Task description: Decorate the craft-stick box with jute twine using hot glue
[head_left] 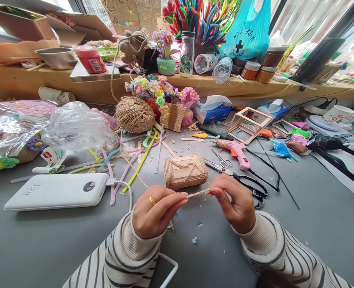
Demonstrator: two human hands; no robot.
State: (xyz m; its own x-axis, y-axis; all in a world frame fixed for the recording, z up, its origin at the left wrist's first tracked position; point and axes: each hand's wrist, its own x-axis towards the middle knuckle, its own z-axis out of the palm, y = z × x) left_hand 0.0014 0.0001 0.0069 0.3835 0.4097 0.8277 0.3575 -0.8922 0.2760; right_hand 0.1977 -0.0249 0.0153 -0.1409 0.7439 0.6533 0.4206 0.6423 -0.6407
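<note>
A short stretch of jute twine [198,194] runs taut between my two hands. My left hand [157,210], with a ring on one finger, pinches one end of this stretch. My right hand [234,202] pinches the other end between thumb and fingers. From the left hand the twine leads back up toward a ball of jute twine [135,114]. Just beyond the hands lies a small barrel of wooden craft sticks [181,176] on its side, wrapped with twine at both ends. Black-handled scissors [249,182] rest close by the right hand.
A pink glue gun [235,152] and small scissors [223,161] lie beyond my right hand. A white power bank [57,191] with a cable sits at left. Pipe cleaners [142,160], a wooden stick frame [249,124] and a tissue pack [213,110] lie farther back, below a crowded ledge [99,86].
</note>
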